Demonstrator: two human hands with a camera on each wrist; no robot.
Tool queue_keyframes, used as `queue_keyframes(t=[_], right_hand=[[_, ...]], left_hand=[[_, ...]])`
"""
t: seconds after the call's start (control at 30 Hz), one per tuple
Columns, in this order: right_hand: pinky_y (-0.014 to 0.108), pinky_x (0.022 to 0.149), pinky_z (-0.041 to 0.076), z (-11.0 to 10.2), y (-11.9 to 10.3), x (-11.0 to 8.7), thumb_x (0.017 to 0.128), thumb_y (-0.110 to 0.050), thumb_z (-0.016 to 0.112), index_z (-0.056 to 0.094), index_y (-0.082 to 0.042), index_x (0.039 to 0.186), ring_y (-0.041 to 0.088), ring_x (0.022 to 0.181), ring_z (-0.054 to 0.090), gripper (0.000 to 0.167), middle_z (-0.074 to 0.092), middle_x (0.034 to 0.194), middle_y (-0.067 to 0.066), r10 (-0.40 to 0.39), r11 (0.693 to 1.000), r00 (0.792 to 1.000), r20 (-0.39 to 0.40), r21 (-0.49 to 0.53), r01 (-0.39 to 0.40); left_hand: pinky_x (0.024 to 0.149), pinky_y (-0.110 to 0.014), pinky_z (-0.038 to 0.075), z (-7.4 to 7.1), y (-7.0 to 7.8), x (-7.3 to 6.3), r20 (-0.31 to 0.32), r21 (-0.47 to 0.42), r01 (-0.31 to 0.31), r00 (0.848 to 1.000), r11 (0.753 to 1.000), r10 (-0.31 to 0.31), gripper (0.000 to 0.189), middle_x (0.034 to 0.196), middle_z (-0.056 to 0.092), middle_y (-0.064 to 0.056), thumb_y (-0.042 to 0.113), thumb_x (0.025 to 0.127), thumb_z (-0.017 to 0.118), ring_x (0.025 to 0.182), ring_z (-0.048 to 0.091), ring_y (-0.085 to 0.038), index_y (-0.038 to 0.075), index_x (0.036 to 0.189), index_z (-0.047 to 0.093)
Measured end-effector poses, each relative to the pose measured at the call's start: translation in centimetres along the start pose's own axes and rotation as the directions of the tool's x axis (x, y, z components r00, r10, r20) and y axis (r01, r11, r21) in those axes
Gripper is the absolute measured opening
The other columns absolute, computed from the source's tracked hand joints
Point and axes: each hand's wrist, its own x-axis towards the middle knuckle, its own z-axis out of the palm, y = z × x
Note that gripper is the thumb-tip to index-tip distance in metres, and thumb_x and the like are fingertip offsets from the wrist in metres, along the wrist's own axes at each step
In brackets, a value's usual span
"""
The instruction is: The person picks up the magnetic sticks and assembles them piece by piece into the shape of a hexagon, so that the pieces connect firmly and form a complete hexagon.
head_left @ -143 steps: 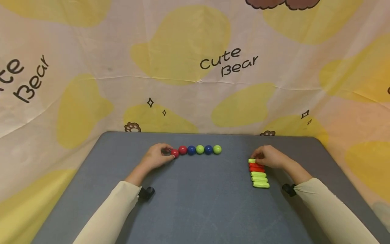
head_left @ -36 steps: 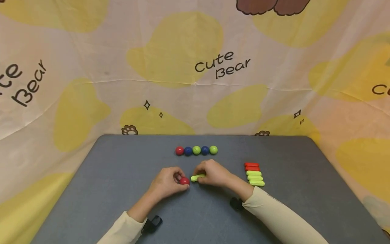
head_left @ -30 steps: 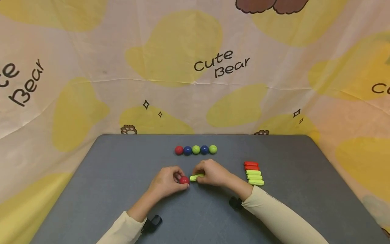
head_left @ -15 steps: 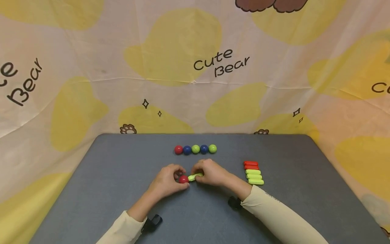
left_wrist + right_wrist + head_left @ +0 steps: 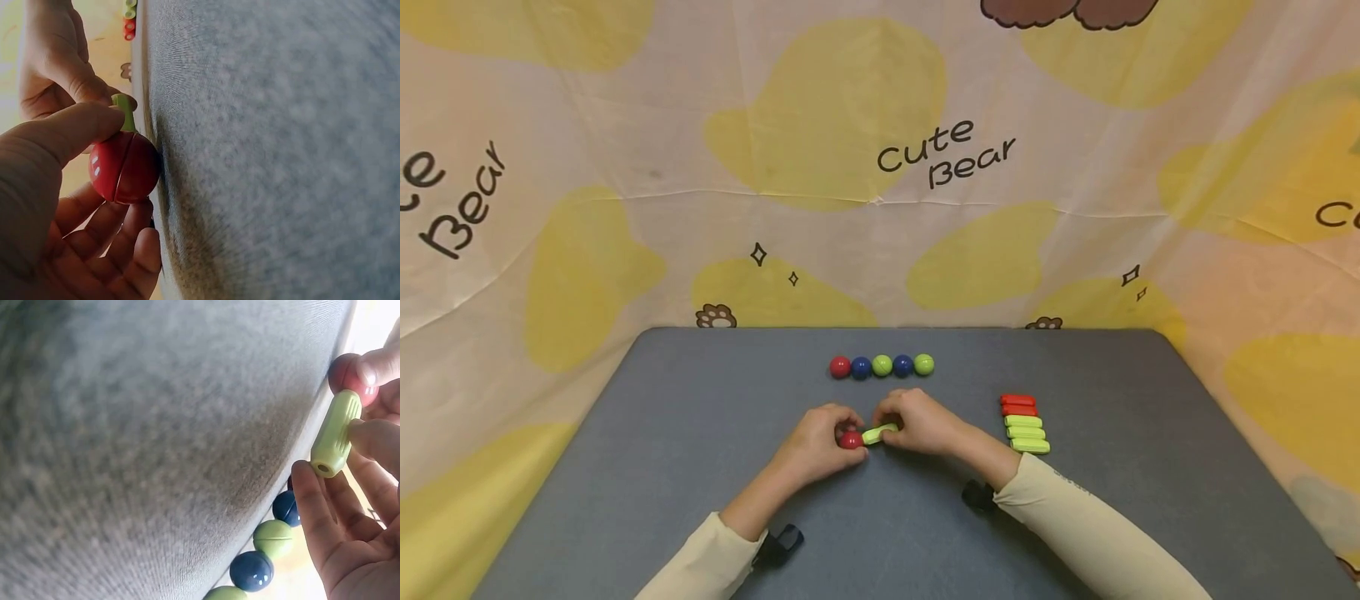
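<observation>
Near the middle of the table, my left hand (image 5: 817, 443) pinches a glossy red ball (image 5: 850, 440) between thumb and fingers. A seam runs round the ball (image 5: 126, 167) in the left wrist view. My right hand (image 5: 927, 423) holds a short lime-green rod (image 5: 878, 434), its far end against the ball. In the right wrist view the rod (image 5: 336, 434) is ribbed, with a hole in its near end. Fingers partly cover both pieces, so whether they are joined or only touching I cannot tell.
Behind my hands runs a row of balls: red (image 5: 840, 367), blue (image 5: 861, 367), lime green (image 5: 882, 365), another blue and another green. To the right lies a stack of rods, red (image 5: 1018, 401) above lime green (image 5: 1026, 433). A patterned cloth (image 5: 820, 125) hangs behind the grey table (image 5: 700, 383).
My hands have taken the leftmost red ball and the top green rod from their rows to the table's middle. Over the last second the rod and ball have come together.
</observation>
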Motion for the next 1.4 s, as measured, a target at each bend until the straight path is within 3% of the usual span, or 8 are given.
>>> queue_keyframes(t=[0.27,0.57,0.73,1.03,1.4], right_hand=[[0.019,0.069,0.049,-1.1,0.8,-0.3,0.080,-0.008,0.072,0.072,-0.010,0.093,0.008,0.077,0.060,0.013,0.068,0.087,-0.001,0.004,1.000,1.000,-0.024,-0.020,-0.005],[0.031,0.075,0.054,-3.8,1.7,-0.4,0.081,-0.012,0.072,0.073,-0.009,0.097,0.017,0.084,0.065,0.016,0.071,0.092,0.001,0.171,0.982,0.981,-0.089,-0.066,-0.178],[0.038,0.077,0.054,-4.8,2.5,-0.1,0.081,-0.012,0.073,0.071,-0.005,0.100,0.026,0.089,0.065,0.020,0.070,0.098,0.010,0.204,0.972,0.971,-0.125,-0.088,-0.216],[0.039,0.076,0.054,-5.6,4.1,0.9,0.083,-0.014,0.071,0.071,-0.007,0.107,0.028,0.093,0.066,0.025,0.068,0.105,0.010,0.247,0.955,0.960,-0.130,-0.136,-0.264],[0.044,0.081,0.052,-5.1,6.2,1.9,0.080,-0.015,0.073,0.071,-0.008,0.106,0.029,0.096,0.063,0.027,0.066,0.102,0.013,0.283,0.932,0.947,-0.150,-0.193,-0.308]], left_hand=[[0.063,-0.021,0.043,-0.2,0.1,-0.1,-0.014,0.029,0.013,1.000,1.000,-0.012,0.025,0.079,0.058,0.007,0.021,0.067,0.082,0.071,0.052,-0.008,0.016,0.090,0.072],[0.062,-0.022,0.041,-0.4,-0.1,-0.1,-0.006,0.093,0.046,0.999,0.995,-0.046,0.027,0.078,0.056,0.009,0.026,0.069,0.082,0.072,0.050,-0.007,0.019,0.094,0.073],[0.060,-0.023,0.041,-0.3,-0.2,-0.2,-0.002,0.109,0.060,0.998,0.992,-0.060,0.029,0.078,0.055,0.008,0.027,0.068,0.083,0.072,0.049,-0.008,0.019,0.094,0.073],[0.070,-0.026,0.048,-0.2,-0.1,0.2,0.021,0.043,0.030,0.999,0.999,-0.031,0.035,0.088,0.059,0.003,0.025,0.070,0.083,0.077,0.052,-0.009,0.013,0.099,0.070],[0.065,-0.021,0.047,0.3,0.4,1.4,0.070,-0.013,-0.012,0.997,1.000,0.013,0.030,0.086,0.063,0.000,0.018,0.072,0.082,0.074,0.055,-0.009,0.008,0.098,0.070]])
